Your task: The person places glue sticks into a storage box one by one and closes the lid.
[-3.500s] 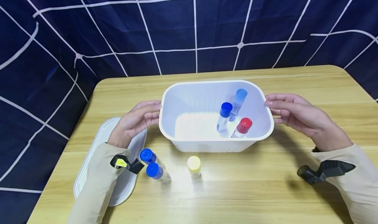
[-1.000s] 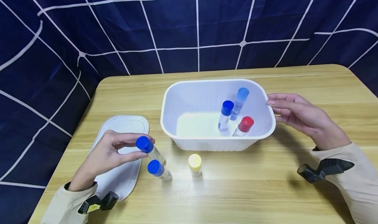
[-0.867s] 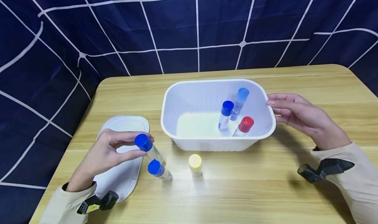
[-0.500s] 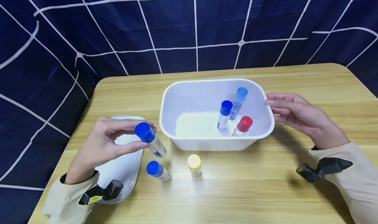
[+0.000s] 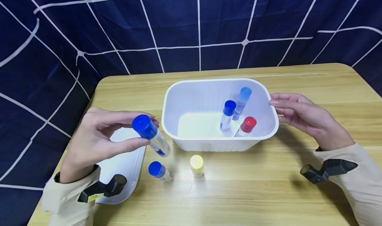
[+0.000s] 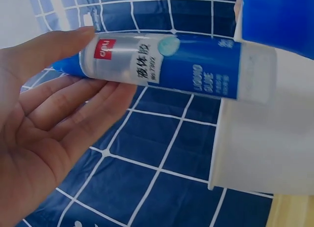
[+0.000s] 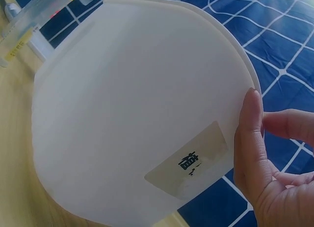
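My left hand (image 5: 101, 136) holds a liquid glue bottle (image 6: 162, 65) with a blue cap between thumb and fingers. The bottle is tilted, off the table, left of a white plastic bin (image 5: 212, 145). On the bin's right side, my right hand (image 5: 307, 116) holds the rim with its thumb and fingertips. Inside the bin stand a blue-capped bottle (image 5: 227, 116), a light-blue-capped bottle (image 5: 242, 101) and a red-capped bottle (image 5: 247, 126), partly hidden by the front wall. In front are another blue-capped bottle (image 5: 161, 171) and a yellow-capped bottle (image 5: 197, 167).
A white lid (image 5: 122, 179) lies flat on the wooden table (image 5: 238, 196) at the left, partly under my left forearm and hand. Dark blue cloth (image 5: 176, 27) with white lines hangs behind the table and along its left side.
My left hand has let go of the bin's left side, taken the rear blue-capped glue bottle and lifted it off the table. The right hand stays at the bin's rim.
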{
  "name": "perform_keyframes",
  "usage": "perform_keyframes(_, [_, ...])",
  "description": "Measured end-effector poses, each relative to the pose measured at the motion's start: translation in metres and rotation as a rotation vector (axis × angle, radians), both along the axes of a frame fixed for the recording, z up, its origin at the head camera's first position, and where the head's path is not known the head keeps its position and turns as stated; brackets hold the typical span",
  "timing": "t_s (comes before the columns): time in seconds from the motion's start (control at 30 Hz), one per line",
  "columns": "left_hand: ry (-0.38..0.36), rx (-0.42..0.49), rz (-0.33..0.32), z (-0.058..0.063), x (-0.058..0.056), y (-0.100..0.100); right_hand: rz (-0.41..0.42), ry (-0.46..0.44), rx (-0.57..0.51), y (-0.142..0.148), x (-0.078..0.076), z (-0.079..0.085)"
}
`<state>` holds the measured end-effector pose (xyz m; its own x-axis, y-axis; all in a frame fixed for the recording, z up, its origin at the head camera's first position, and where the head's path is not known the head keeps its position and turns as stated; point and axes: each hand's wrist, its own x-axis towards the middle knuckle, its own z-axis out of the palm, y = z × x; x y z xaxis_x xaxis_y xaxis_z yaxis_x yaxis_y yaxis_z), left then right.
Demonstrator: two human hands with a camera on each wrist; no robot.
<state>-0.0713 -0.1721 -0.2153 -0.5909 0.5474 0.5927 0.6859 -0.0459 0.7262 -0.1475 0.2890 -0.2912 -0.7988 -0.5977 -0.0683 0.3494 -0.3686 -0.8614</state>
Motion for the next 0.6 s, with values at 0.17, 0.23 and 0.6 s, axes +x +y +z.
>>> perform_keyframes(0.17, [0.009, -0.007, 0.005, 0.005, 0.001, 0.003, -0.004, 0.002, 0.01, 0.0, -0.001, 0.001])
perform_keyframes(0.23, [0.003, 0.005, 0.008, 0.006, 0.002, 0.003, -0.005, 0.002, 0.018, -0.001, -0.001, 0.001])
perform_keyframes(0.6, [-0.05, -0.089, 0.167, 0.019, 0.001, 0.006, -0.007, -0.011, -0.003, -0.001, -0.001, 0.0])
